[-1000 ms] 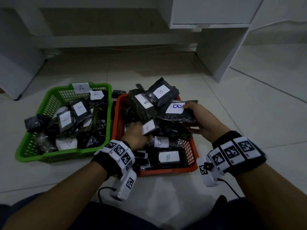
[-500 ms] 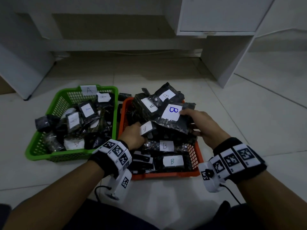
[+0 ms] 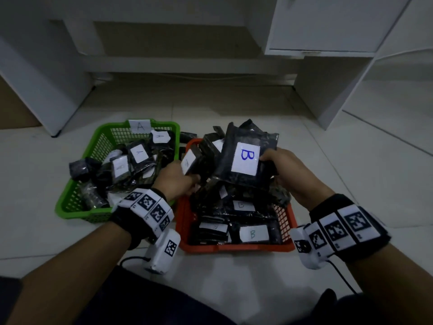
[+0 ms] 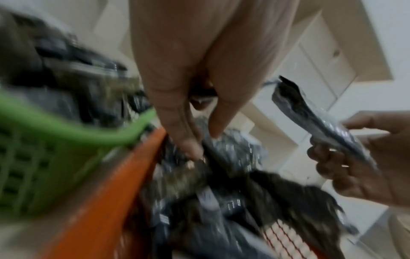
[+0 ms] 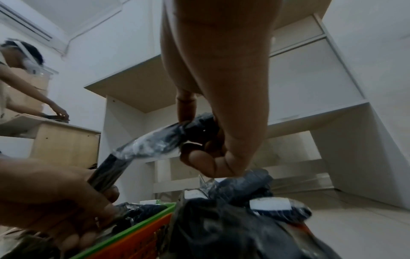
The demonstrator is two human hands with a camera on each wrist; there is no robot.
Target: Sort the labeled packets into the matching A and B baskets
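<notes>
Black film: the B packet [image 3: 243, 160] is a dark plastic pouch with a white label marked B in blue; by its crinkled, glossy skin it is judged light, soft and somewhat slippery, and not fragile.
Where to hold: an edge pinch looks sufficient, since the film bends, as the right wrist view shows; a hold away from the label keeps the letter readable.
Right grip: the right hand [image 3: 288, 174] has thumb and curled fingers closed on the right edge of the B packet, which it holds raised above the orange basket [image 3: 284, 245].
Left grip: the left hand [image 3: 174, 181] has its fingers curled round a second packet [image 3: 191, 161] at the left side of the orange basket; the letter on its label cannot be read.
Position of the task's thing: the B packet stands nearly upright over the heap in the orange basket, label towards the head camera.
Green basket [image 3: 77, 207]: touching or just beside the left wall of the orange basket; it carries an A tag and A-labelled packets.
Obstructions: the orange basket is heaped above its rim, so a dropped packet may slide off; one packet lies on the floor [image 3: 351, 184] behind the orange basket.
Surroundings: white cabinets [image 3: 328, 24] stand well behind the orange basket; another person works at a worktop, seen in the right wrist view.
</notes>
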